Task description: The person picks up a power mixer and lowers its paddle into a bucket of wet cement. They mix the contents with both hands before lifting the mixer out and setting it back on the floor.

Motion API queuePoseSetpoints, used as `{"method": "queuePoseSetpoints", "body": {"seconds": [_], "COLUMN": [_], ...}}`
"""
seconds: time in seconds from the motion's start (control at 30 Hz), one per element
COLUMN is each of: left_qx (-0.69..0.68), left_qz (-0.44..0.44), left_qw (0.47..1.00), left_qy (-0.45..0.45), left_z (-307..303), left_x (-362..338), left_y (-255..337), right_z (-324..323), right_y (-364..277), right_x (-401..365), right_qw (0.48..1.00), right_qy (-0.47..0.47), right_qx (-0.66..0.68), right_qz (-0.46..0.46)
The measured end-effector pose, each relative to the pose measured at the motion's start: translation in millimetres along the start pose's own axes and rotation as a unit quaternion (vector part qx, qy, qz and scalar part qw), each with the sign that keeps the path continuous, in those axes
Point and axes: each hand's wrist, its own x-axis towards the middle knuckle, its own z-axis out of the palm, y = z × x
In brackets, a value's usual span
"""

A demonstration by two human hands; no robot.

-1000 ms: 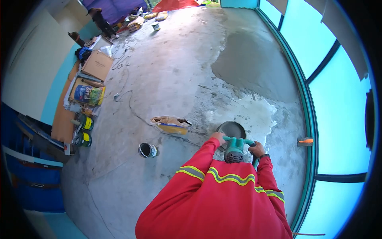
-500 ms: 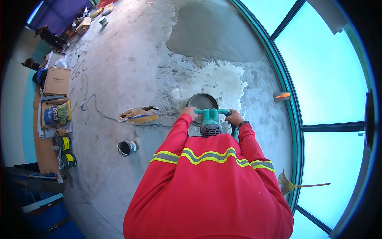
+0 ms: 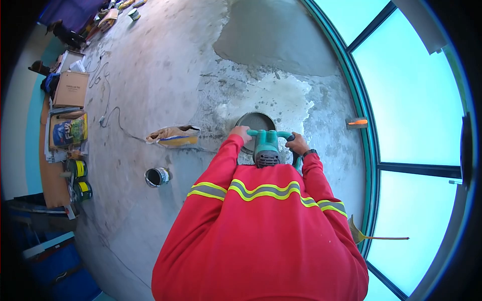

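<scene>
A green power mixer [image 3: 266, 146] with two side handles stands in front of my chest, its motor end towards me. My left hand [image 3: 241, 134] is closed around the left handle, and my right hand [image 3: 297, 144] grips the right one, a dark watch at its wrist. Just beyond the mixer is a round bucket [image 3: 256, 113] with grey, wet-looking mix inside. The mixer body and my arms cover the bucket's near side, and the paddle is hidden from view.
An open paper bag [image 3: 173, 136] and a dark pail [image 3: 158, 176] stand to the left. Wet grey screed [image 3: 281, 35] covers the far floor. An orange-handled trowel [image 3: 357, 122] and a broom [image 3: 357, 233] lie by the windows. A cable [image 3: 123, 128] runs across the floor leftwards.
The view has shifted slightly, so floor objects appear a little displaced. Both hands stay on the mixer handles over the bucket.
</scene>
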Motion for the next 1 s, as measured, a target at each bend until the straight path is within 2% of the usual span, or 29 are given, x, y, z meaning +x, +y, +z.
{"method": "queuePoseSetpoints", "body": {"seconds": [0.4, 0.5, 1.0], "left_qx": [0.013, 0.012, -0.003], "left_qz": [-0.015, -0.01, -0.029], "left_qw": [1.0, 1.0, 1.0], "left_qy": [-0.006, 0.001, 0.01], "left_z": [-2, 4, 6], "left_x": [-4, -3, -18], "left_y": [0, -5, -12], "right_z": [1, 2, 6], "right_y": [-3, -5, -10], "right_x": [-1, -2, 0], "right_qw": [0.999, 1.0, 0.998], "right_qy": [0.017, 0.002, -0.012], "right_qx": [-0.032, -0.009, -0.055], "right_qz": [-0.011, -0.001, -0.013]}}
